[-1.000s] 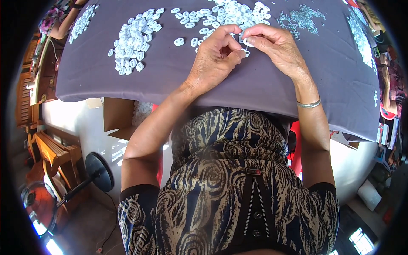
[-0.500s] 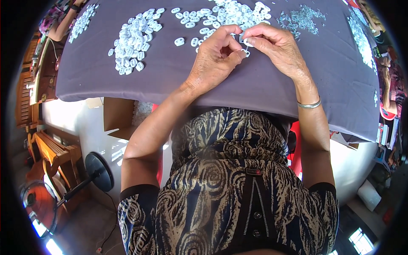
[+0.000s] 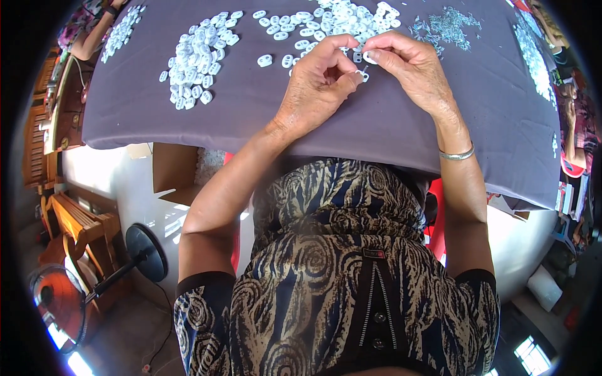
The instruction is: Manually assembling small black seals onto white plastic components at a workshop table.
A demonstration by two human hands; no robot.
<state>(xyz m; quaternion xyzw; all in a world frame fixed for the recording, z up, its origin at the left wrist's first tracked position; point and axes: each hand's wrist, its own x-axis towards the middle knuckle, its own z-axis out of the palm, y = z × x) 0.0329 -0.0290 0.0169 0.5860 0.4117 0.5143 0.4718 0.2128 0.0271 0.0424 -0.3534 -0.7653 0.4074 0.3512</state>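
Observation:
Between the thumb and fingers of my left hand point(image 3: 316, 81) is a small white plastic cord-lock part point(image 3: 363, 76), mostly hidden by the fingertips. A thin, pale upright piece, perhaps a spring, stands on it. My right hand point(image 3: 411, 69) pinches another white cord-lock piece point(image 3: 369, 58) close above and to the right, a small gap apart from the first. Just beyond the hands spreads a heap of white two-holed cord-lock pieces point(image 3: 351, 22). At the far right of it lies a scatter of tiny metallic pieces that look like springs point(image 3: 448, 28).
A second pile of white cord-lock pieces point(image 3: 199, 56) lies left on the grey tablecloth point(image 3: 251, 125). More piles sit at the far left point(image 3: 122, 34) and far right point(image 3: 533, 56), near other people's arms. A cardboard box point(image 3: 175, 169) and a fan point(image 3: 59, 301) stand below the table.
My right hand has shifted slightly right, drawing its white piece a little away from the part in my left hand. The left hand stays almost still.

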